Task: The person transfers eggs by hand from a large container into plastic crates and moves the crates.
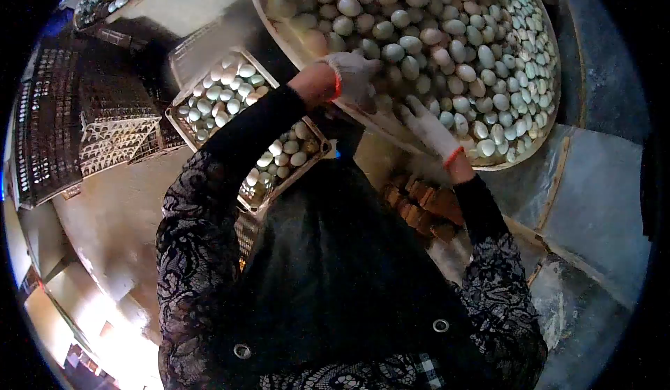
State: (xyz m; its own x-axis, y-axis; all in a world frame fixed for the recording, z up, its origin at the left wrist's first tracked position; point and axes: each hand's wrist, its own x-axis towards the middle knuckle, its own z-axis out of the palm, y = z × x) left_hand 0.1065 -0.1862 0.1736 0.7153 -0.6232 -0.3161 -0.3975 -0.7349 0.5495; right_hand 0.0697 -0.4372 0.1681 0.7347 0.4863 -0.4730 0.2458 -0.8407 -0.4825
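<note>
Pale green-white oval eggs [457,48] lay massed in the large round beige basin [279,37]; others occupied the cream rectangular plastic crate [292,178]. Handling appeared unfinished. At the basin's near side, the white-gloved left hand's [354,76] grip was indeterminable; the white-gloved right hand [429,128] appeared open, fingers extended.

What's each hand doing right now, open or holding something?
Left hand: at the eggs; too blurred to tell whether it holds anything.
Right hand: looks open, stretched toward the eggs; no held egg visible.
</note>
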